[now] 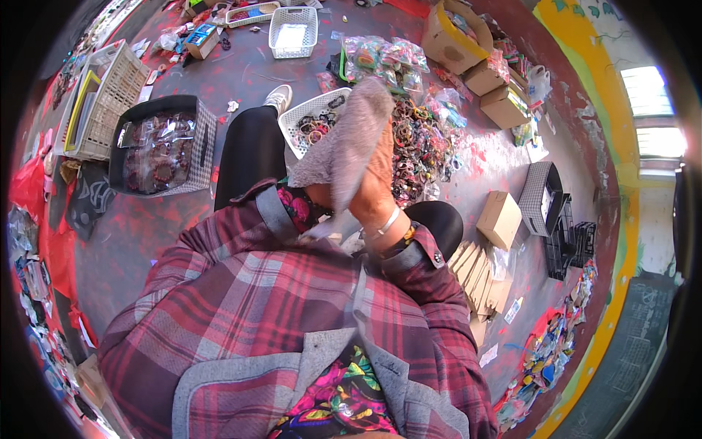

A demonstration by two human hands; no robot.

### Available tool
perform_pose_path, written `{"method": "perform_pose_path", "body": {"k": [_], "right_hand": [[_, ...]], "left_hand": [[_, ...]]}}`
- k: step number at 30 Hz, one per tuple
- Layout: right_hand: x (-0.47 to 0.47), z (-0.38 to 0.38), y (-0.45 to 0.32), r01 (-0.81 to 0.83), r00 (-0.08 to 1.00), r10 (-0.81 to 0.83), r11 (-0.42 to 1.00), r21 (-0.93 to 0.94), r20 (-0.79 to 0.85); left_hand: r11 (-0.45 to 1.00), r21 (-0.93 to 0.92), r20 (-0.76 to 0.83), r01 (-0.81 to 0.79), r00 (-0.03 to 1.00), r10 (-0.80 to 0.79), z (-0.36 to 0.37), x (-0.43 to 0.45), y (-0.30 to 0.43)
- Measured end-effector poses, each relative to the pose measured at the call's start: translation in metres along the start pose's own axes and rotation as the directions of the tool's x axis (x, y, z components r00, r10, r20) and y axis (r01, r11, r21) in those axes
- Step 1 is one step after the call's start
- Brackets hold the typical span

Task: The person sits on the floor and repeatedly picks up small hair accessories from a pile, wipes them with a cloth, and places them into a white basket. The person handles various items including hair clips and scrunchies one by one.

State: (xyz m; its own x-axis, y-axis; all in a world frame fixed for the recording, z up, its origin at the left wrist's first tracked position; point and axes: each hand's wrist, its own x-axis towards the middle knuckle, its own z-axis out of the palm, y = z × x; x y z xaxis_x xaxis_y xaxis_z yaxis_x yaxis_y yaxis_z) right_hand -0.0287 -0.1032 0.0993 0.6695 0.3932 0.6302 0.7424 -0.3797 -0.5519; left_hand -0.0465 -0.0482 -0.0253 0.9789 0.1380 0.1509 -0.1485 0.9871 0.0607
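A grey-brown fluffy cloth (351, 126) is blurred between my hands, above my lap. My right hand (374, 175), with a silver bangle at the wrist, lies against the cloth on its right side; its fingertips are hidden. Of my left hand (320, 196) only a small part shows below the cloth; the rest is covered. Which hand is which is uncertain from the crossed forearms. Behind the cloth stands a white plastic basket (290, 129) with hair ties and bands. A heap of mixed hair ties (419, 148) lies on the floor to its right.
At left stand a checked fabric bin (204, 137) of bagged items and a white crate (118, 82). Bagged goods (378, 57) and an open carton (433, 41) lie ahead. A closed carton (500, 219), flattened cardboard (474, 274) and black crates (559, 247) are at right.
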Motion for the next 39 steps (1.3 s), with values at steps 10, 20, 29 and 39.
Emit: {"method": "perform_pose_path", "body": {"k": [10,20,29,39], "right_hand": [[0.010,-0.024,0.029,-0.066,0.838,0.526,-0.172,0.983,0.148],[-0.018,-0.004,0.057,-0.127,0.681,0.670,-0.286,0.950,0.294],[-0.055,0.035,0.084,-0.435,0.877,0.310,0.838,0.331,0.367],[-0.004,-0.018,0.037,-0.251,0.959,0.235,0.964,-0.088,-0.160]], "left_hand": [[0.963,0.093,-0.011,0.253,0.967,-0.253,0.069,0.026,0.040],[0.956,0.039,-0.017,0.290,0.957,-0.289,0.061,0.031,0.043],[0.926,-0.283,-0.058,0.249,0.960,-0.276,0.080,0.037,0.070],[0.943,-0.111,-0.054,0.312,0.946,-0.320,0.057,0.049,0.084]]}}
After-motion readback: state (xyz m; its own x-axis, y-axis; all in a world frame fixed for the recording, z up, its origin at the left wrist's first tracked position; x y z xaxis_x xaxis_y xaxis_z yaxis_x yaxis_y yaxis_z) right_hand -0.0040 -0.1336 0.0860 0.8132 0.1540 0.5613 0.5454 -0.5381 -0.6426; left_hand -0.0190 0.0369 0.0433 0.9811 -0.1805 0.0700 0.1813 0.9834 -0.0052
